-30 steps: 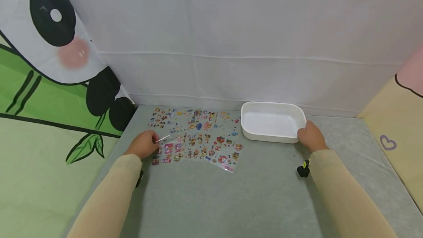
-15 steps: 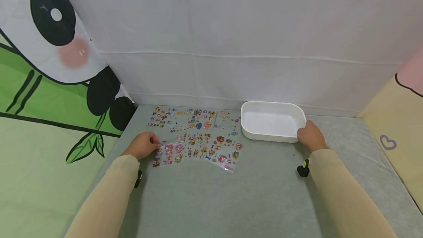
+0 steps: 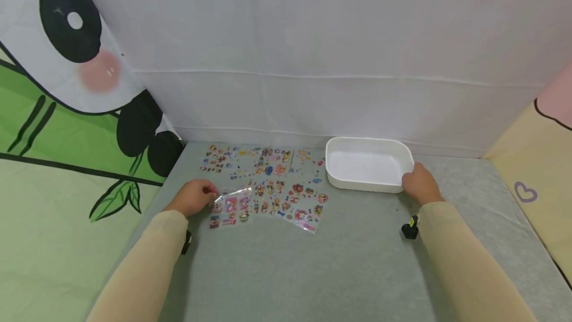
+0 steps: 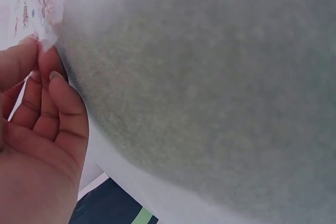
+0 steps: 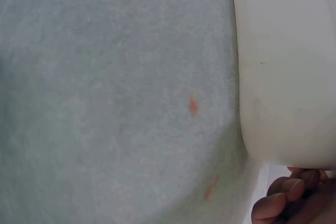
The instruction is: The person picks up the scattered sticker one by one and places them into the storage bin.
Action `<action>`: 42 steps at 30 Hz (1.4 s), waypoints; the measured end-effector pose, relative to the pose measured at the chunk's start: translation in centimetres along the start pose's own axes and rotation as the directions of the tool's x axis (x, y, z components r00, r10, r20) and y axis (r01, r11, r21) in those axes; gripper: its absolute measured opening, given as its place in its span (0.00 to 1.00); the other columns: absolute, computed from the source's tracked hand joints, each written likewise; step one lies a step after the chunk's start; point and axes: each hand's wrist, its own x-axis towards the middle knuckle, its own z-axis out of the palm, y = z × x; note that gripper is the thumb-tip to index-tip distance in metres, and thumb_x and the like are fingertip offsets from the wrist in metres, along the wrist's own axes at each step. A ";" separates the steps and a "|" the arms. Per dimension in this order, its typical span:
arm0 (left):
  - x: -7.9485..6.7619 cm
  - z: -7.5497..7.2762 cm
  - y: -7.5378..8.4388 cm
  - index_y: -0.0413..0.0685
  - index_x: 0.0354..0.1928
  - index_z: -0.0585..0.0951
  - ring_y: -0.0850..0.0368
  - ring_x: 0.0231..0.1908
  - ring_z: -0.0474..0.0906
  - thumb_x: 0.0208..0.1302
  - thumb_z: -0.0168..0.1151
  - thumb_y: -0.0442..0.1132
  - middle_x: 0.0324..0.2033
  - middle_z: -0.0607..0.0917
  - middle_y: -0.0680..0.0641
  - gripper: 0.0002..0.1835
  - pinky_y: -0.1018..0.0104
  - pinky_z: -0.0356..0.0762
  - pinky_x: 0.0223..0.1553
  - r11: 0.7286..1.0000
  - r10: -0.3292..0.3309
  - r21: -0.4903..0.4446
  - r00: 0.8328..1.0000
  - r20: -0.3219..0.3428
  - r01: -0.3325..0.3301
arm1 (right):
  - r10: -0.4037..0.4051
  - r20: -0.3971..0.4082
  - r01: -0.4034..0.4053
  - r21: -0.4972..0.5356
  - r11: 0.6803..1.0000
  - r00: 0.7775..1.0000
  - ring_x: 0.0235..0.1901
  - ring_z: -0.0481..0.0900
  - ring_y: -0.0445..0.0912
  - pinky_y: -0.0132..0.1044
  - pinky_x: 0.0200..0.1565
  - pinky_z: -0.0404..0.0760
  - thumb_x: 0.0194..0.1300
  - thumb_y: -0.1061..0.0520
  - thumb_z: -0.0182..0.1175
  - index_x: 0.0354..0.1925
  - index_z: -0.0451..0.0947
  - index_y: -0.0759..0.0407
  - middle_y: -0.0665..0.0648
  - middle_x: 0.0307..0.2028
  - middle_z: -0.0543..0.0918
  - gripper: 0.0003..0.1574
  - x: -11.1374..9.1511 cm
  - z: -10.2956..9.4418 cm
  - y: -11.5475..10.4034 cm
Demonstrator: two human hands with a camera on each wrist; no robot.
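Note:
Between thumb and index finger, my left hand [image 3: 193, 197] pinches the left corner of a clear sticker sheet [image 3: 231, 207] with pink and coloured cartoon figures. In the left wrist view the sheet's corner [image 4: 48, 30] shows between the fingertips. More clear sticker sheets lie behind it and to its right, one of them set at a slant [image 3: 303, 207]. My right hand [image 3: 421, 185] grips the right end of a white rectangular tub [image 3: 364, 186]. In the right wrist view its curled fingers [image 5: 278, 203] are at the end of the tub's wall [image 5: 283, 87].
A grey cloth covers the table [image 3: 313, 272]. White fabric [image 3: 286, 63] hangs along the table's back edge. Printed cloths stand at both sides, a green one [image 3: 67, 242] at left and a yellow one [image 3: 536, 163] at right.
The near-left sticker sheet has shifted slightly right and toward me, and its far edge now catches the light. My left hand has moved slightly; the right hand and tub stay put.

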 end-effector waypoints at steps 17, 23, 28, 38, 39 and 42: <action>-0.1 -1.3 0.4 0.42 0.41 0.85 0.51 0.34 0.74 0.77 0.59 0.38 0.33 0.82 0.47 0.08 0.59 0.72 0.35 0.996 0.063 -0.063 0.998 0.024 -0.061 | 0.015 0.001 -0.015 0.009 1.000 1.000 0.59 0.68 0.69 0.68 0.64 0.65 0.73 0.58 0.34 0.73 0.47 0.83 0.82 0.67 0.63 0.39 0.2 0.1 0.2; 0.1 -1.4 0.8 0.44 0.43 0.84 0.49 0.37 0.73 0.79 0.57 0.41 0.33 0.82 0.45 0.10 0.58 0.72 0.36 0.993 0.037 -0.112 0.998 0.048 -0.031 | 0.009 -0.007 -0.009 0.003 1.000 1.000 0.61 0.67 0.70 0.68 0.65 0.64 0.72 0.58 0.34 0.73 0.47 0.83 0.82 0.67 0.62 0.40 0.5 0.2 0.3; 0.8 -1.2 0.7 0.44 0.45 0.85 0.48 0.39 0.75 0.78 0.59 0.42 0.35 0.83 0.46 0.10 0.57 0.73 0.38 0.987 0.046 -0.154 0.998 0.042 -0.039 | 0.006 -0.008 -0.006 0.002 1.000 1.000 0.62 0.67 0.70 0.67 0.65 0.64 0.72 0.58 0.34 0.73 0.47 0.83 0.82 0.68 0.62 0.40 0.5 0.2 0.2; 1.2 -1.0 3.1 0.44 0.49 0.86 0.50 0.39 0.76 0.78 0.59 0.42 0.40 0.85 0.46 0.11 0.58 0.76 0.40 0.976 0.097 -0.202 0.994 0.047 -0.086 | 0.019 -0.009 -0.019 -0.004 1.000 1.000 0.61 0.67 0.70 0.68 0.65 0.63 0.72 0.58 0.34 0.73 0.48 0.83 0.83 0.67 0.63 0.39 0.5 0.1 0.0; 1.2 -0.9 3.5 0.43 0.49 0.86 0.51 0.38 0.77 0.78 0.59 0.42 0.40 0.85 0.45 0.11 0.59 0.77 0.40 0.973 0.098 -0.212 0.994 0.045 -0.087 | 0.019 -0.009 -0.019 -0.004 1.000 1.000 0.60 0.67 0.70 0.68 0.65 0.64 0.72 0.58 0.34 0.73 0.48 0.83 0.83 0.67 0.63 0.39 0.4 0.1 0.0; 1.3 -0.2 4.4 0.43 0.50 0.85 0.51 0.37 0.77 0.78 0.58 0.41 0.39 0.85 0.45 0.11 0.59 0.77 0.38 0.965 0.092 -0.251 0.994 0.053 -0.076 | 0.023 -0.010 -0.023 -0.001 1.000 1.000 0.60 0.67 0.70 0.68 0.65 0.64 0.72 0.58 0.35 0.73 0.48 0.83 0.82 0.67 0.63 0.39 0.4 0.2 0.1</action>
